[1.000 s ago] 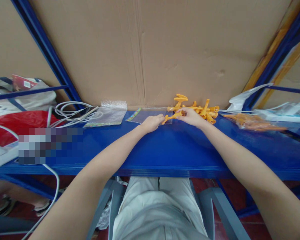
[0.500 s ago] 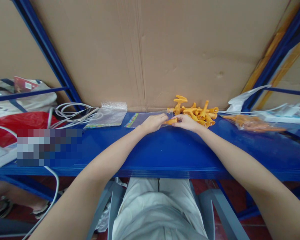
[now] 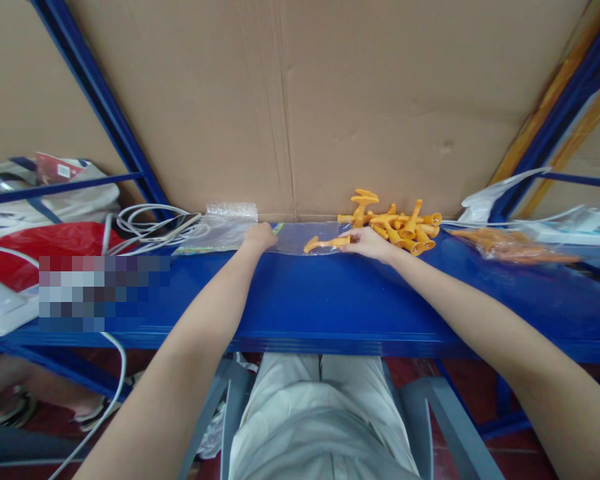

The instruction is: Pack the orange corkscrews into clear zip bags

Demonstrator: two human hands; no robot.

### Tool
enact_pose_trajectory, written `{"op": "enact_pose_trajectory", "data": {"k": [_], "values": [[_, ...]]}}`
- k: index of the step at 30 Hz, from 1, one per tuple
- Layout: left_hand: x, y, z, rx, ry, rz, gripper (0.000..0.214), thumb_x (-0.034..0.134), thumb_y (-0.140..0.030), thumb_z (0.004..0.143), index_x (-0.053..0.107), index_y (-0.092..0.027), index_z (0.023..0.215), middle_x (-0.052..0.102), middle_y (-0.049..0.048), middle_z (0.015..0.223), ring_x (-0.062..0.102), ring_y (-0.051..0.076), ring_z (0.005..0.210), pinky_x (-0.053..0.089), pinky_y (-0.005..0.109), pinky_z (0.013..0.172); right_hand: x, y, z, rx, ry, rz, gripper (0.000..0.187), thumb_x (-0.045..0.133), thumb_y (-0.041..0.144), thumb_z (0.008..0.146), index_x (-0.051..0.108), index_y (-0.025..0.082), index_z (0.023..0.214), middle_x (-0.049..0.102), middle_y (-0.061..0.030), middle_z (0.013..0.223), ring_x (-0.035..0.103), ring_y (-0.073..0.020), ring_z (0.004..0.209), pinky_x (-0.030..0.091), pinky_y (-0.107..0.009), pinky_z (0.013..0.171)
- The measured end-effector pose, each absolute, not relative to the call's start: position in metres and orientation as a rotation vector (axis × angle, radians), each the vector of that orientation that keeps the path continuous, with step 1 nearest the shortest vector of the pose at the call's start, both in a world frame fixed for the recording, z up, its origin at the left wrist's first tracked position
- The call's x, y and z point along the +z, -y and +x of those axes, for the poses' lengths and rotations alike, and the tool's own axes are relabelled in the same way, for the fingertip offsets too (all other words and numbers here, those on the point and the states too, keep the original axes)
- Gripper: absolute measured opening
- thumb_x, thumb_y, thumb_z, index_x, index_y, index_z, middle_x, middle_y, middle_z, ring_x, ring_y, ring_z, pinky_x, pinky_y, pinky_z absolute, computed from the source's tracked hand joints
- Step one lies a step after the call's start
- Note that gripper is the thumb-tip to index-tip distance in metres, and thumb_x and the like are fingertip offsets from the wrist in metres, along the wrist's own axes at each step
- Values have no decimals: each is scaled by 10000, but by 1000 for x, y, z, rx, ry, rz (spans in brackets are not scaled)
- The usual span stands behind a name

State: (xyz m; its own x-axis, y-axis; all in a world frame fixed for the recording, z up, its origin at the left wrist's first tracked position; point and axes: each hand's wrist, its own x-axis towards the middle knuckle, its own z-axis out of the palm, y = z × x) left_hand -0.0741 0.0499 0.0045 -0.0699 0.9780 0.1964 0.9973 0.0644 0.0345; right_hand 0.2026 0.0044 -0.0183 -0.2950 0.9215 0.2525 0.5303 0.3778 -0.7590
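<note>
Blue tabletop [image 3: 305, 300] bears orange pieces [image 3: 409, 230]; brown cardboard [image 3: 360, 100] stands behind it.

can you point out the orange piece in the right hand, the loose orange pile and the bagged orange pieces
Orange piece [image 3: 337, 242]: head view, on its handle
Loose orange pile [image 3: 409, 231]: head view, near its middle
Bagged orange pieces [image 3: 510, 247]: head view, middle

Forearms [image 3: 214, 313] outstretched, the left hand [image 3: 260, 236] is curled, the right hand [image 3: 370, 243] pinching.
</note>
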Motion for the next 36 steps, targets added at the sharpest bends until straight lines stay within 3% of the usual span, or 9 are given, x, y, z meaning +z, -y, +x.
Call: {"op": "enact_pose_trajectory", "data": {"k": [3,8,13,17,23,28,32,36], "values": [[6,-52,-72,-267,2250,-2075,324,565,-327,827,726,-113,1009,740,199,997,697,291,989,528,272,772,-14,-3,196,830,1911,-1217,303,721,148,724,745,145,1026,747,-67,977,684,-174,851,551,-336,858],[10,-46,-64,-427,2342,-2244,227,589,-225,795,747,-139,933,753,118,837,719,224,717,504,221,601,-5,-9,187,974,1895,-1240,284,753,177,698,771,168,980,739,-47,865,650,-146,750,548,-258,713],[6,-45,-61,-652,2302,-2158,208,599,-186,806,751,-145,943,761,93,871,719,211,822,493,187,635,2,-17,180,970,2037,-1279,282,758,259,692,786,183,962,699,-38,740,574,-108,599,457,-200,517],[4,-46,-62,-801,2309,-2170,237,607,-123,797,752,-150,983,766,64,890,707,179,799,480,171,631,-1,-25,175,981,2114,-1228,277,748,279,688,792,178,942,635,-12,603,501,-85,499,394,-193,448],[6,-42,-57,-1044,2439,-2215,275,617,-53,771,762,-123,994,761,50,820,671,138,651,465,174,574,-9,-45,169,1057,1969,-1276,223,751,206,696,787,152,909,627,-3,573,499,-102,497,466,-246,531],[0,-50,-56,-1444,2470,-2417,359,648,-62,732,742,-140,1069,749,29,771,642,117,578,490,187,566,-10,-47,169,1066,1941,-1231,219,681,129,755,769,152,955,708,-20,756,580,-112,641,503,-227,657],[-7,-61,-60,-1618,2495,-2468,362,722,-87,640,751,-128,998,710,16,652,633,137,544,501,211,553,-9,-37,170,1254,1935,-1176,292,658,86,775,733,160,1047,715,-13,846,594,-99,699,499,-220,748],[-8,-63,-62,-1716,2525,-2421,311,705,-82,650,744,-128,955,692,10,617,637,150,555,493,213,536,-9,-30,171,1343,1892,-1120,260,643,48,786,710,169,1006,687,6,802,574,-90,684,493,-223,770]]}}
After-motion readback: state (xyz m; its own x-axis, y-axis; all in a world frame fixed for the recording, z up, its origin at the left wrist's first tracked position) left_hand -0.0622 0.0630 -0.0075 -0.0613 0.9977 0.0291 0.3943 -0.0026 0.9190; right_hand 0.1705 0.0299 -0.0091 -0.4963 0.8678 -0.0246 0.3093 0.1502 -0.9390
